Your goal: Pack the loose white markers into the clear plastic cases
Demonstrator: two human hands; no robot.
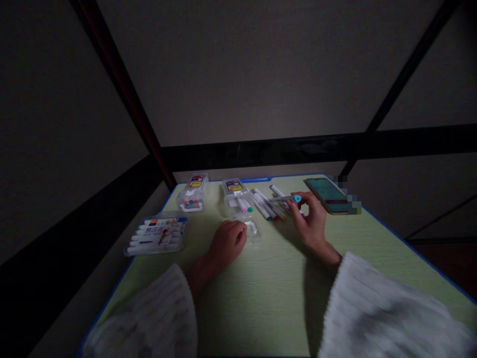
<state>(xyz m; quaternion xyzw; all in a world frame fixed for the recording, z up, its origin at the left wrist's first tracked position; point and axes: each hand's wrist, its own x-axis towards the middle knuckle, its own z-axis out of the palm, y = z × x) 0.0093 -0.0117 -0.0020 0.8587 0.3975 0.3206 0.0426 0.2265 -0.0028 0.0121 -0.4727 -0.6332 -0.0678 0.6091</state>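
Between thumb and fingers, my right hand (pixel 313 221) pinches a marker (pixel 285 199) with a turquoise end, held just over the table. Beneath and left of it lie several white markers (pixel 265 204) with coloured ends, side by side. My left hand (pixel 226 242) is closed, knuckles up, against the left side of the open clear lid (pixel 254 229). Its fingertips are hidden, so whether they grip the lid cannot be seen. Behind that lid, a clear plastic case (pixel 235 189) with a yellow label holds a pink-ended marker and a green-ended marker (pixel 245 205).
A second clear case (pixel 194 191) with markers stands at the back left. Nearer, a flat pack of markers (pixel 158 233) lies at the table's left edge. A phone (pixel 328 195) lies at the right. The pale green table (pixel 268 298) has a blue rim, with a wall behind.
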